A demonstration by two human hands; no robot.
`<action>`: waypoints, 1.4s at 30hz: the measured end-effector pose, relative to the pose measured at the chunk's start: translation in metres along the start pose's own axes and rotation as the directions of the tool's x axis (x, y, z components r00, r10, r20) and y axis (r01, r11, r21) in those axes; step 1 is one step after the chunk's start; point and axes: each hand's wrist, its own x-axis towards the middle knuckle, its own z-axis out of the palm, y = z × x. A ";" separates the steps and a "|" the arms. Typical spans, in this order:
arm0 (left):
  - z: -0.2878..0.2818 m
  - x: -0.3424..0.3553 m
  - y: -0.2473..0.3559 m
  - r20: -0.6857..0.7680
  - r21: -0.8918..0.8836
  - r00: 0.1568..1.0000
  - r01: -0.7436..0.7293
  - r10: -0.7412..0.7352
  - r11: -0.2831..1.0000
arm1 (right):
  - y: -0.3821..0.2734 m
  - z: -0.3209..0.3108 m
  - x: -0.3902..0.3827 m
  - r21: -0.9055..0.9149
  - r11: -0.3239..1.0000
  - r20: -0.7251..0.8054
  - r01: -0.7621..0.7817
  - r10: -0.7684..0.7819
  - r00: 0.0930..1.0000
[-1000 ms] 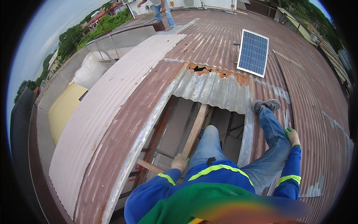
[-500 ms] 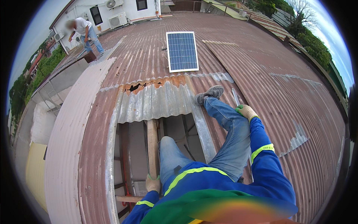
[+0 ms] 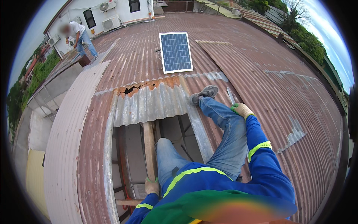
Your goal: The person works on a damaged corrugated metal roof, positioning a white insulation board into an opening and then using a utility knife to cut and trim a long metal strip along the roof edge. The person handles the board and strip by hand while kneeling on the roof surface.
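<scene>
The gloved left hand closes its grip around the wooden rafter inside the roof opening. Right of that opening, the gloved right hand presses on the rusty corrugated roof, touching a thin metal rod; how tightly it closes cannot be told.

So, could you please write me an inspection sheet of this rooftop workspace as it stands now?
Surface: rusty corrugated metal roof, with an open hole where sheeting is missing.
Job's things: wooden beam running across the hole; loose grey corrugated sheet, its upper edge rusted through.
Clutter: solar panel lying flat on the roof; thin metal strip near the right hand.
Hands: left hand, gloved, gripping the beam; right hand, gloved, pressed on the roof.
Cables: nothing seen.
Surroundings: another person at the far edge; white building with air-conditioner units; trees.
</scene>
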 end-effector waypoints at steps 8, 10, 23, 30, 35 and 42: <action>-0.010 -0.005 0.010 0.033 -0.003 0.999 0.008 -0.008 1.000 | 0.001 0.002 -0.003 0.033 0.999 -0.035 -0.018 0.020 0.999; -0.008 -0.004 0.009 0.026 -0.003 1.000 0.001 -0.001 1.000 | 0.003 0.001 -0.001 0.038 0.999 -0.033 -0.011 0.012 0.999; -0.004 -0.001 0.005 0.058 -0.031 0.998 0.026 -0.024 0.999 | 0.017 0.010 0.018 0.061 0.998 -0.044 0.031 -0.029 0.999; -0.006 0.002 0.000 0.028 -0.004 0.999 0.039 -0.038 0.999 | 0.022 0.016 0.015 0.124 0.990 -0.079 0.072 -0.063 0.995; -0.011 -0.002 -0.004 0.039 0.005 0.998 0.057 -0.057 0.998 | 0.016 0.020 0.016 0.197 0.979 -0.056 0.054 -0.044 0.997; -0.016 -0.002 0.000 0.031 0.002 0.998 0.049 -0.049 0.999 | 0.016 0.019 0.008 0.143 0.986 -0.077 0.080 -0.070 0.995</action>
